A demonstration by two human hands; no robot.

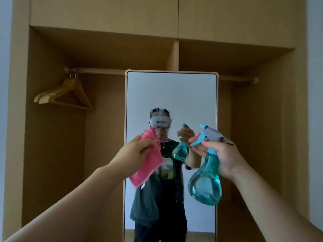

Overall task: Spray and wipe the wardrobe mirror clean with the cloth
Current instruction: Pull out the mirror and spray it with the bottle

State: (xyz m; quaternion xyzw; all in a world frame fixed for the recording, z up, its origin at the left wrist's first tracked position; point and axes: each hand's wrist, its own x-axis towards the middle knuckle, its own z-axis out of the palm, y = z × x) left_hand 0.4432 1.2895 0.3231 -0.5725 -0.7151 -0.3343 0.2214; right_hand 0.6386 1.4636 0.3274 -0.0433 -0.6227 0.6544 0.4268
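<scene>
Against the back of an open wooden wardrobe (pixel 104 18) stands the tall mirror (pixel 171 95), upright in a pale frame with brass corners, below the divider between the two compartments. Both arms are raised in front of the glass. The left hand (pixel 134 151) pinches a pink cloth (pixel 148 165) by its upper part, fingers curled over the fabric, and the rest hangs down across the mirror's left edge; whether the cloth touches the glass cannot be told. The right hand (pixel 222 154) grips a teal spray bottle (pixel 205 186) around its neck, with fingers reaching to the light-blue trigger (pixel 197 140) and the nozzle aimed at the mirror. The bottle hangs tilted before the mirror's right edge. The glass reflects the person with cloth and bottle. Wooden hangers (pixel 64 95) hang bunched on the rail (pixel 101 71) in the left compartment.
</scene>
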